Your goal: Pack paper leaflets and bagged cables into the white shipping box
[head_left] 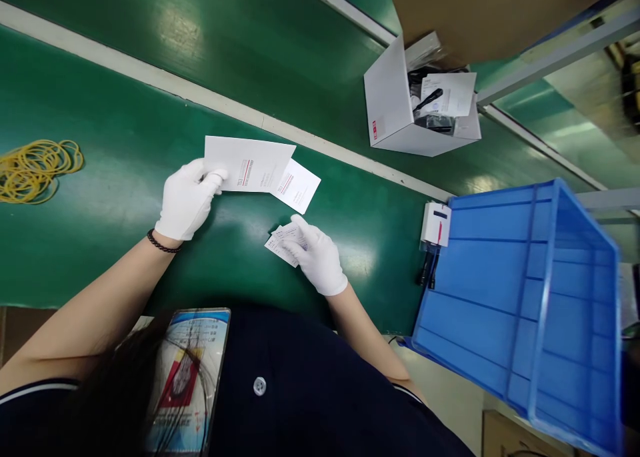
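Note:
My left hand [189, 197], in a white glove, pinches the near left edge of a white printed booklet [235, 164] with a red line on it. A smaller white leaflet [298, 186] with similar print lies partly under the booklet's right end; whether the left hand also grips it, I cannot tell. Nearer to me, my right hand [317, 257], gloved too, is closed on a few small white printed cards [284, 242] that are fanned out. The cards are apart from the booklet and leaflet.
Yellow rubber bands [37, 170] lie at the far left of the green table [100, 130]. An open white box [395, 104] with papers and black parts stands beyond the pale strip. To the right are a blue crate [490, 277] and a small white box [436, 225].

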`<action>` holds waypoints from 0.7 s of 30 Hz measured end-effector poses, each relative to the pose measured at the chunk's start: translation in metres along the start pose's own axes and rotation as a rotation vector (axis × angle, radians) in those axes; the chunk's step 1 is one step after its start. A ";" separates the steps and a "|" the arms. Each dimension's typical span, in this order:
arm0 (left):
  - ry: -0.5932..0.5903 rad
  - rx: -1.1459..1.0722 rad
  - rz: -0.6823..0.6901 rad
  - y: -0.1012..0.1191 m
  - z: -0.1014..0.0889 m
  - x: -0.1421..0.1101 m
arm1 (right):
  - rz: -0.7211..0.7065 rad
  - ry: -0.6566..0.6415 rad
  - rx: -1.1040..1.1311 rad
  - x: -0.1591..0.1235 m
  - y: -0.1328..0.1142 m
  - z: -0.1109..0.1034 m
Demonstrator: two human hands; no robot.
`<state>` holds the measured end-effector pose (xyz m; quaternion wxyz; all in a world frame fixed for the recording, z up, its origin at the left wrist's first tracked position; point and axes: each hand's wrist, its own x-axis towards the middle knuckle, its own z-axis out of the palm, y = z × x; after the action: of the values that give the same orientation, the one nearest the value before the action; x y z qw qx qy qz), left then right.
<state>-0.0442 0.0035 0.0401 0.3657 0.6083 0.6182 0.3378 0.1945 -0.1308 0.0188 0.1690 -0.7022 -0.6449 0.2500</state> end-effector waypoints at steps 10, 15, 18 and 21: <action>-0.028 -0.019 0.008 0.002 -0.002 -0.001 | -0.215 0.061 -0.198 0.007 0.002 0.000; -0.018 -0.021 0.005 0.003 -0.001 -0.002 | -0.244 0.057 -0.212 0.006 0.005 0.004; -0.009 -0.011 0.004 0.001 0.000 -0.001 | -0.201 0.084 -0.159 0.004 0.006 0.009; -0.006 0.005 -0.006 0.000 0.001 -0.001 | -0.122 0.128 -0.127 0.003 0.001 0.005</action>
<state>-0.0431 0.0026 0.0395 0.3669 0.6084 0.6197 0.3335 0.1930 -0.1284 0.0138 0.1799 -0.6855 -0.6887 0.1529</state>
